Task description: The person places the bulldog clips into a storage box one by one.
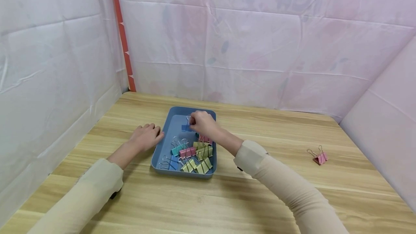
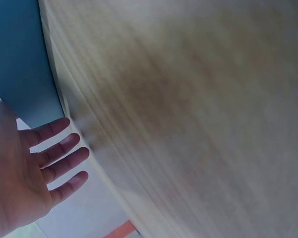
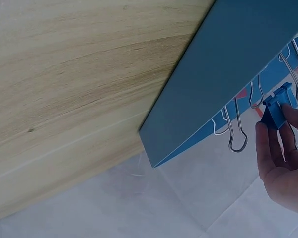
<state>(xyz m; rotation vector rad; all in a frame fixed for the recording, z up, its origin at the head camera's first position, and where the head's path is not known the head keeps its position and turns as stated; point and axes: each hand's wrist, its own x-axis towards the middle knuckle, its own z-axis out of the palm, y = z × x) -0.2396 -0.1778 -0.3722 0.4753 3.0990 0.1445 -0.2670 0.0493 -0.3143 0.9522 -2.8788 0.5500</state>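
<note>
My right hand (image 1: 204,122) pinches a blue binder clip (image 3: 275,113) between thumb and fingers, over the far part of a blue tray (image 1: 172,127). Its wire handles show beside the fingers. At the tray's left side rests my left hand (image 1: 146,138), thumb right at the rim and nothing held. In the left wrist view its fingers (image 2: 64,166) are spread and nearly straight. Inside the tray's near half lie several binder clips: a teal clip (image 1: 177,150), a pink clip (image 1: 187,152), a blue clip (image 1: 174,163), and yellow clips (image 1: 203,165).
A lone pink binder clip (image 1: 321,159) lies to the right on the wooden table (image 1: 260,205). White sheeting (image 1: 247,46) stands behind the table and along both sides, with a red strip (image 1: 121,31) at the back left corner.
</note>
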